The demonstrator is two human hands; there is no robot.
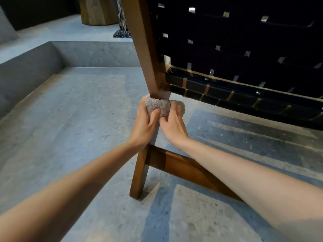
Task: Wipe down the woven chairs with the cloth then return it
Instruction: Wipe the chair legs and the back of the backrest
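A woven chair with black straps (244, 49) and a brown wooden frame (145, 49) fills the upper right, seen from behind. A fluffy grey cloth (158, 105) is wrapped around the rear leg just below the seat rail. My left hand (146, 126) grips the cloth and the leg from the left, thumb across the front. From the right, my right hand (172, 126) holds the cloth's other side, its fingers curled behind the leg. The leg's lower part (139, 175) stands on the floor, joined to a wooden crossbar (183, 166).
The floor is grey speckled stone (78, 119) with a raised stone step (35, 63) along the left and back. A wooden stump-like block (99, 11) stands beyond the step, beside a dark patterned object (122, 32).
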